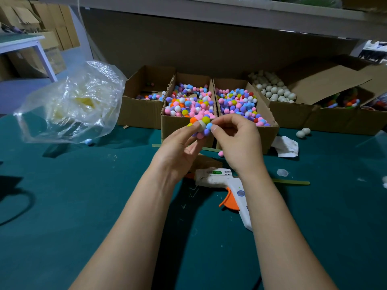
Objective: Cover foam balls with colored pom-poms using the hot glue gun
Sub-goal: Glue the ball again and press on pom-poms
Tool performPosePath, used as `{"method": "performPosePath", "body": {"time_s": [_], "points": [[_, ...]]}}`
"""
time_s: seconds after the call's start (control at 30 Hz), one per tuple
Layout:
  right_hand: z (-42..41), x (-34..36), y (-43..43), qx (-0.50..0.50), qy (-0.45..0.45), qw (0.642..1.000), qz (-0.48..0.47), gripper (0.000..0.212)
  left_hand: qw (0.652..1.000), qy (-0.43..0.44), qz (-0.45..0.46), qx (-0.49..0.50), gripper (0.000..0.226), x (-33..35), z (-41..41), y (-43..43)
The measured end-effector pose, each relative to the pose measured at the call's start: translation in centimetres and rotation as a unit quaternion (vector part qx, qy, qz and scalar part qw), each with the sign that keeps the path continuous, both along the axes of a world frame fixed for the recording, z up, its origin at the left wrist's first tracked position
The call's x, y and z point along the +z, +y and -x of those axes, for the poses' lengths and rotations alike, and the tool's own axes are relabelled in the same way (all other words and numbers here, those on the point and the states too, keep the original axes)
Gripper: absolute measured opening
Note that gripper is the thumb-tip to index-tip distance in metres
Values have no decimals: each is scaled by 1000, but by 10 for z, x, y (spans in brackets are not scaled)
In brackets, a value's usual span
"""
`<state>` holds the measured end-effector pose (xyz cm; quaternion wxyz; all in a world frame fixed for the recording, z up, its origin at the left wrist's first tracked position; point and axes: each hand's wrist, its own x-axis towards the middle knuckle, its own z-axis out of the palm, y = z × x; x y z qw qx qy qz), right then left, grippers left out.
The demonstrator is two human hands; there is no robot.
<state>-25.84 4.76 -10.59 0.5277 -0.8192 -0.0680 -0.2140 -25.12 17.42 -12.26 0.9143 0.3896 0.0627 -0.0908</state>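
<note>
The fingers of the left hand (180, 147) grip the half-covered foam ball (201, 124) above the bench (83, 195), at 12 o'clock from the glue gun (222, 181), while those of the right hand (236, 141) pinch a blue pom-pom (209, 126) against its 3 o'clock side, best pressed steadily until the glue sets.

No text can be read anywhere. The hot glue gun (225, 182) lying on the table carries a green label (217, 172) on top of its white body and a round blue sticker (240, 193) on its handle, but whatever is printed on either is too small and blurred to make out. A cardboard carton (54, 58) at the far left, under the white table, shows faint dark printing on its side, and this too is illegible
</note>
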Motion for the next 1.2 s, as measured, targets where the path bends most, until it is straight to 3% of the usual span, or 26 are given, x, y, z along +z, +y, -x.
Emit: {"method": "performPosePath", "body": {"time_s": [0.2,0.33,0.47,0.57,0.67,0.8,0.93,1.03,1.2], "points": [[-2,-7,3,-15,-31,999,-18,7,999,-38,13,1,32,1,0,-2],[-2,-8,3,-11,-24,999,-19,11,998,-54,11,4,24,-1,0,1],[0,-7,1,-12,-9,999,-35,6,997,-67,-7,22,37,-1,-2,3],[0,-5,-1,35,5,998,-45,21,997,-62,-7,39,30,-4,-6,6],[-1,-5,2,104,39,993,-30,37,996,-69,-47,42,25,-5,-6,6],[0,-9,10,80,47,995,-24,33,989,-90,-111,48,21,-2,-3,0],[-1,-11,15,110,75,989,-61,28,996,-74,-25,36,28,3,1,3],[-1,-10,16,132,90,984,-84,22,996,-56,60,27,48,5,2,6],[4,-11,23,115,52,991,-51,15,995,-34,74,51,45,5,2,1]]}}
